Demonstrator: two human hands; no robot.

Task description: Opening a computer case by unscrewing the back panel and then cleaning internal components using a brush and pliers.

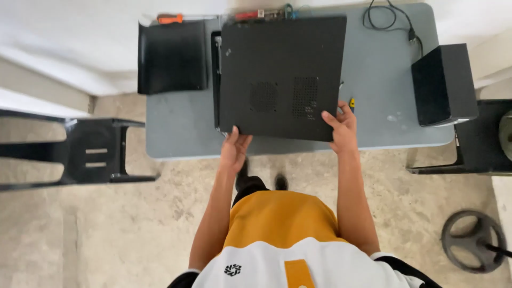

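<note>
While both hands grip near edge of black side panel (282,74) over computer case (216,74) on grey table (176,128), risks: left hand (234,149) fingers curled under corner, right hand (341,125) fingers clamped on top; uneven hold, panel tilts, slips off, knocks small screwdriver (351,103).

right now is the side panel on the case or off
Off, or not seated: both hands, left and right, hold the panel skewed over the case, whose left edge shows past it.

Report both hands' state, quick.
Left hand: closed on the near edge of the flat black metal panel with two vent grilles.
Right hand: gripping the same panel's near right corner.
</note>
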